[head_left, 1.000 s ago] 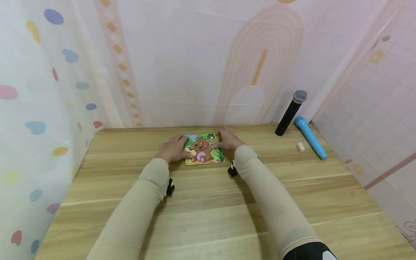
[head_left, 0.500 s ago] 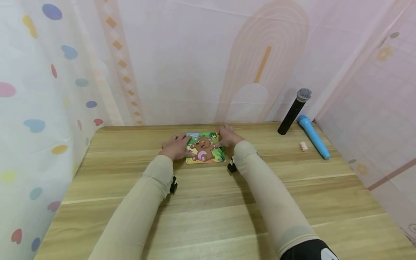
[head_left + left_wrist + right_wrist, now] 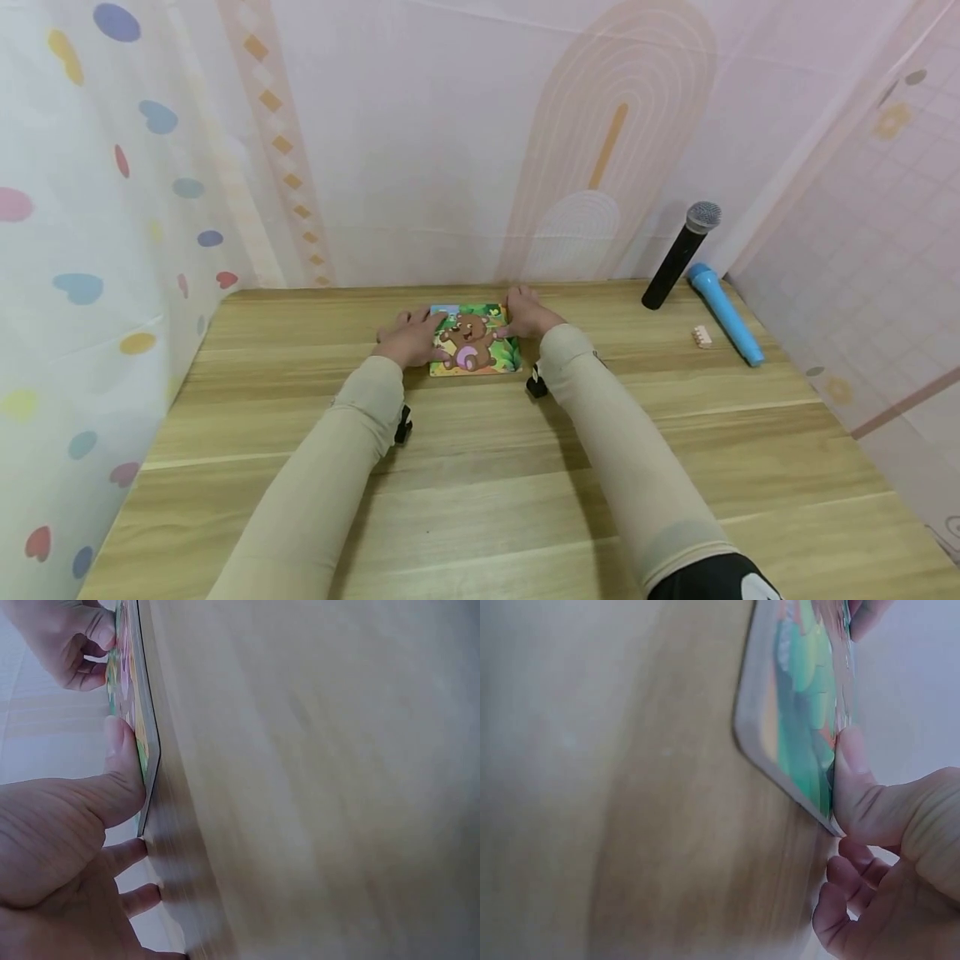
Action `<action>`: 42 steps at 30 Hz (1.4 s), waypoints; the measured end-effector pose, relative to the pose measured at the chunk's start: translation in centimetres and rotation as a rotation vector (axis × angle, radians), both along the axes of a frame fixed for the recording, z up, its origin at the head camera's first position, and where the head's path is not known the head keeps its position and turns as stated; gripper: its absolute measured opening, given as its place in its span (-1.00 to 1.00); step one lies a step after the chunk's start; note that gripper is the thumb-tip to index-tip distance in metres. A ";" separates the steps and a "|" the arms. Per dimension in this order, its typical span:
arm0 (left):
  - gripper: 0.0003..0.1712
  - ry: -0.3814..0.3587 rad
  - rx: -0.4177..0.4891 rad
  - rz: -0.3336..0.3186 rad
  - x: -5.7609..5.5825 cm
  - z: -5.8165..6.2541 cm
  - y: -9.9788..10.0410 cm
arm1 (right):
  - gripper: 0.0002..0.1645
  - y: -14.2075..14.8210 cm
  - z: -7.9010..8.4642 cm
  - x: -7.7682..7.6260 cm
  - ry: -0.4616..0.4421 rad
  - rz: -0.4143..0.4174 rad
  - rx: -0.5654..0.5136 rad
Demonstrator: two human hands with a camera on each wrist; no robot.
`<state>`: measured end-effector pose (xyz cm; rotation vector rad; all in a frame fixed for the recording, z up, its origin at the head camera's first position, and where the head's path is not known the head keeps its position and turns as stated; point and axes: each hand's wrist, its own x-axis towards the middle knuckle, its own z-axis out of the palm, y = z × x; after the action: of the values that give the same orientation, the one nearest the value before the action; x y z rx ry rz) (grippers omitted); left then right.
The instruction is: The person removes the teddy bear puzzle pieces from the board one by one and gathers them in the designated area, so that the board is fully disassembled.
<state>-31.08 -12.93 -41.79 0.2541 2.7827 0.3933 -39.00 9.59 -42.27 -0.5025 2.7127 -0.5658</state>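
Observation:
A thin jigsaw puzzle [image 3: 471, 340] with a brown bear on a green scene lies flat at the back middle of the table; piece seams show in the right wrist view. At its left side, my left hand [image 3: 409, 340] rests with thumb and index finger on the picture. The other left fingers [image 3: 139, 900] spread out and touch the tabletop. My right hand [image 3: 529, 315] pinches the puzzle's right edge, its thumb [image 3: 853, 769] on top and the other fingers curled against the side. The puzzle's underside is hidden.
At the back right a black microphone [image 3: 672, 265] with a silver head stands upright. Beside it lies a blue toy microphone [image 3: 726, 315], with a small pale toy block [image 3: 702, 337] nearby. A patterned curtain [image 3: 405, 150] hangs along the table's [image 3: 480, 483] back edge.
The head view has shifted slightly, moving the microphones a little to the right in it. Both hands stay at the puzzle's sides, and the puzzle keeps nearly the same place.

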 end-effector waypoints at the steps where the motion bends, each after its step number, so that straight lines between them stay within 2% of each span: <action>1: -0.02 0.002 -0.002 -0.001 0.0 0.0 0.0 | -0.37 0.0 0.0 0.0 -0.001 -0.001 -0.009; 11: -0.07 -0.011 0.055 0.016 0.1 0.1 0.2 | -0.41 0.3 -0.1 -0.1 -0.015 0.002 -0.107; 20: -0.07 -0.026 0.048 0.024 0.5 0.0 0.1 | -0.34 0.7 -0.9 -0.2 0.048 0.068 -0.134; 25: -0.08 -0.038 0.045 0.029 0.5 0.1 -0.2 | -0.27 0.4 -1.0 -0.2 0.095 0.110 -0.106; 34: -0.10 -0.044 0.036 0.054 0.8 0.3 0.3 | -0.52 0.5 -0.7 0.1 0.171 0.116 -0.112; 42: -0.11 -0.039 0.030 0.058 0.6 -0.2 0.5 | -0.51 0.6 -0.9 0.0 0.216 0.177 -0.005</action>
<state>-30.49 -12.46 -41.98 0.1709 2.7522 0.4498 -39.03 10.17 -43.15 -0.8396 2.8274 -0.4962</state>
